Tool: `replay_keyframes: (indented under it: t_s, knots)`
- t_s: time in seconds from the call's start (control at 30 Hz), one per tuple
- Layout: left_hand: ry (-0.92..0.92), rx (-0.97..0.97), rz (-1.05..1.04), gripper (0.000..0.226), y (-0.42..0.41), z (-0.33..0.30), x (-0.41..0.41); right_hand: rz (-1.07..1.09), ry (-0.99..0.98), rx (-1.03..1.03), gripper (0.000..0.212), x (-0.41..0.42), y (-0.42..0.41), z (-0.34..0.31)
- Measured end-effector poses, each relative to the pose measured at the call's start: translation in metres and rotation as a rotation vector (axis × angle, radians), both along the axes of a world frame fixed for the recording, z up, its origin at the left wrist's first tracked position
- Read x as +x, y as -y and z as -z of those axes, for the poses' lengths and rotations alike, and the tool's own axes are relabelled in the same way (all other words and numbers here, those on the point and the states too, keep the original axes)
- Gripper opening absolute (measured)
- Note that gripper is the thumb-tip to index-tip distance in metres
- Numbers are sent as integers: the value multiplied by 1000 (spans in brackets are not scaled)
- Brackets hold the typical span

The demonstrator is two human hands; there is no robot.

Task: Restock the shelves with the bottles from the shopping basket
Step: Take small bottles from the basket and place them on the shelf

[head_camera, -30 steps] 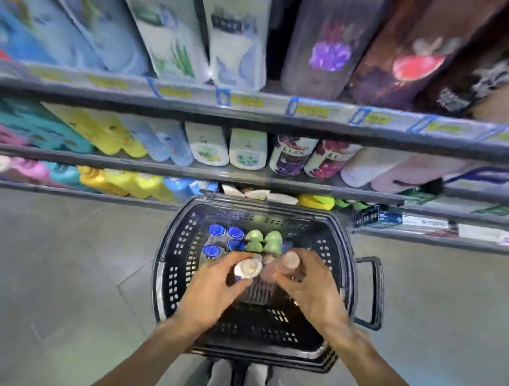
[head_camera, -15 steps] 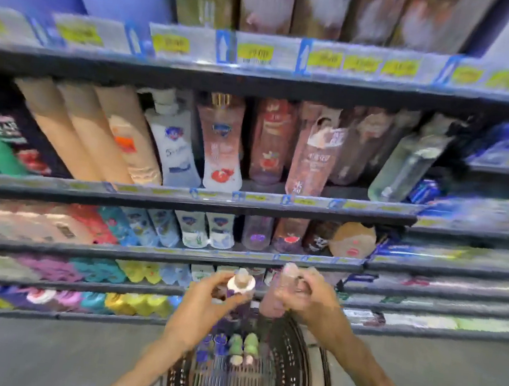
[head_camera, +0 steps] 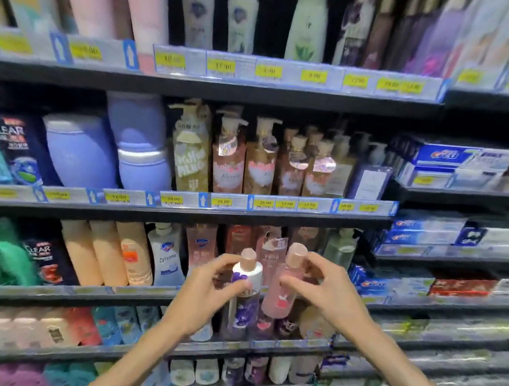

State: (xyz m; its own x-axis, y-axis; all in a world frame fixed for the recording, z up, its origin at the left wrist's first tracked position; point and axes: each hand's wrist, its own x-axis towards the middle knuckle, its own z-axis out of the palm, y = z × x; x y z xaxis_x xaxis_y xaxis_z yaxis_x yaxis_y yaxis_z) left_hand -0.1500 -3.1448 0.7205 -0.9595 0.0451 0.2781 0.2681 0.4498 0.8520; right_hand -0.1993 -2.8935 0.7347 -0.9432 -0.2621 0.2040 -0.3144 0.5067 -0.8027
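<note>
The shelves (head_camera: 181, 210) are filling the far view. In front of them, the left hand (head_camera: 203, 295) is gripping a white-and-purple bottle (head_camera: 245, 290), and the right hand (head_camera: 327, 293) is pinching a pink bottle (head_camera: 281, 291) near its neck. These 2 are probably stiff, smooth and slippery; gripping mid-body seems safer.

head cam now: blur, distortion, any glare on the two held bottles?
Head view: wide-angle bowing at shelf edges, motion smear toward the borders; white purple-flowered bottle in the left hand and pink translucent bottle in the right hand fairly sharp, no strong glare; top shelf back dark.
</note>
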Motion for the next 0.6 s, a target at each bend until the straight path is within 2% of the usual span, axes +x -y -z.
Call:
replay_keyframes:
  t_s: [0.2, 0.37, 0.6]
  knots:
    - [-142, 39, -5, 31, -25, -72, -27, -28, -100, -98, 39, -28, -20, -72]
    - [-272, -9, -37, 34, -50, -124, -54, -75, -222, -112, 36, -54, -44, -124]
    - [-453, 33, -36, 25, -79, -202, -88, -111, -395, -192, 30, -87, -77, -199]
